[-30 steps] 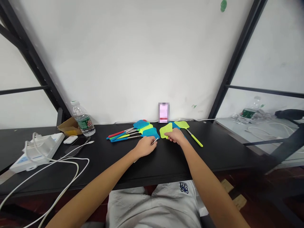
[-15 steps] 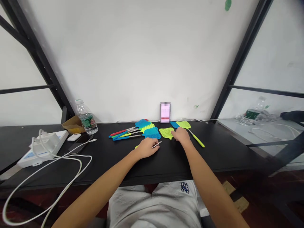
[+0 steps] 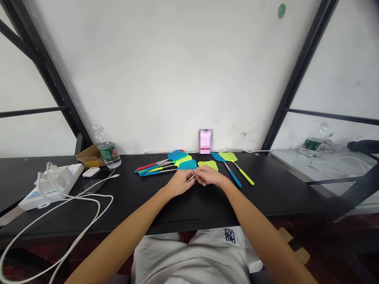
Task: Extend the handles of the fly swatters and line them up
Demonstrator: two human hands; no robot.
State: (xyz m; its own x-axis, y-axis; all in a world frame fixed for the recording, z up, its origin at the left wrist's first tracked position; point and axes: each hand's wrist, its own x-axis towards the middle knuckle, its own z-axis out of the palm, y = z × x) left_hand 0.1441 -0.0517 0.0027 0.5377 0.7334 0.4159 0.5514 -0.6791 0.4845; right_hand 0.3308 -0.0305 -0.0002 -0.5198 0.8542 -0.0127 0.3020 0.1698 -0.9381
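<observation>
My left hand (image 3: pixel 179 182) is closed around a fly swatter's thin metal rod (image 3: pixel 191 178), its grip hidden under the palm. My right hand (image 3: pixel 207 175) meets it, with fingertips pinched at the rod's far end. Just behind the right hand lies a loose yellow-green swatter head (image 3: pixel 211 163), partly covered by the fingers. A blue swatter head (image 3: pixel 187 164) is just beyond my left hand, on a fanned pile of several fly swatters. To the right, a blue swatter (image 3: pixel 233 176) and a yellow-green swatter (image 3: pixel 244 175) lie side by side.
A phone (image 3: pixel 205 142) leans upright against the wall. At left on the black table (image 3: pixel 266 197) are a water bottle (image 3: pixel 109 149), an open cardboard box (image 3: pixel 90 156), a white earbud case (image 3: pixel 90 172), a dark phone (image 3: pixel 102 179), and a power strip (image 3: pixel 51 187) with looping white cables.
My right hand has moved left from the yellow-green swatter head to the rod's end. The head stays on the table, and the blue swatter at right is now uncovered.
</observation>
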